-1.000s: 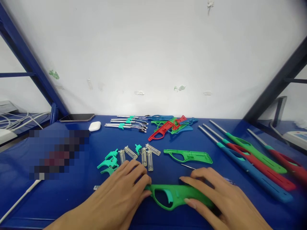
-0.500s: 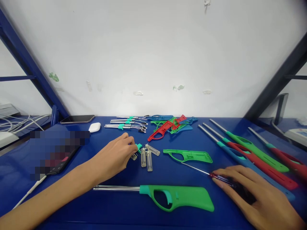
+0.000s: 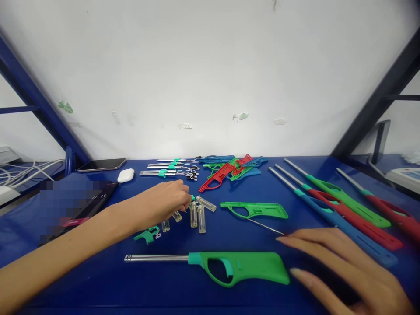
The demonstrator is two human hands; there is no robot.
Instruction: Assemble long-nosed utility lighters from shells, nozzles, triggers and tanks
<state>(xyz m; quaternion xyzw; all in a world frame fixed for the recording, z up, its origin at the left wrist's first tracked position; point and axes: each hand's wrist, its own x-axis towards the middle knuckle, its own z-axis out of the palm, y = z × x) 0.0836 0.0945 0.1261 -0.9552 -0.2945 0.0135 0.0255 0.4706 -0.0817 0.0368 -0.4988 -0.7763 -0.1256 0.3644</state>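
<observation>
A finished green long-nosed lighter (image 3: 243, 267) lies across the near part of the blue table (image 3: 98, 280), metal tube pointing left. My left hand (image 3: 164, 202) reaches over the small parts, fingers pinched on a small teal trigger piece (image 3: 192, 198) beside several clear fuel tubes (image 3: 197, 215). My right hand (image 3: 341, 267) rests on the table over a screwdriver (image 3: 267, 226), whose thin shaft sticks out to the left; the fingers lie curved over its handle. A green half shell (image 3: 256, 210) lies just behind the shaft.
Finished lighters in green, red and blue (image 3: 341, 210) lie at the right. Loose coloured shells (image 3: 229, 168) and metal tube assemblies (image 3: 170, 168) lie at the back. A white earbud case (image 3: 125, 175), two phones (image 3: 101, 164) and teal triggers (image 3: 147, 234) sit at the left.
Both hands let go of the green lighter. The left hand reached back to the small parts and pinched a teal piece. The right hand moved right onto the screwdriver.
</observation>
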